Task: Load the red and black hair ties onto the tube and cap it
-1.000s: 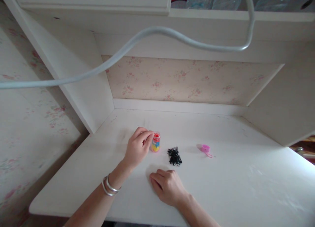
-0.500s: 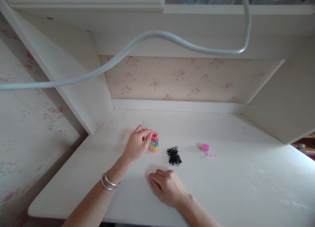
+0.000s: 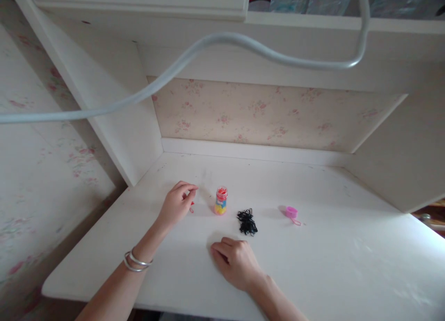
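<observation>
My left hand (image 3: 176,203) is to the left of a small clear jar, its thumb and fingers pinched. A few red rubber bands (image 3: 192,207) show just under its thumb and seem to hang from the pinch. The jar (image 3: 220,202) stands upright and uncapped, with red, blue and yellow layers of small bands inside. My right hand (image 3: 236,263) rests on the table, fingers curled and nothing visible in them. Just beyond it lies a loose pile of black rubber bands (image 3: 247,222).
A pink cap (image 3: 291,212) with a small loop lies to the right on the white table (image 3: 330,265). Side panels and a low back rail enclose the tabletop. A pale cable (image 3: 225,39) hangs across the upper view, in front of a shelf (image 3: 313,25).
My left hand has drawn away from the jar's mouth to the left, and red bands now show under its thumb. The right hand stays in place. The view has shifted slightly.
</observation>
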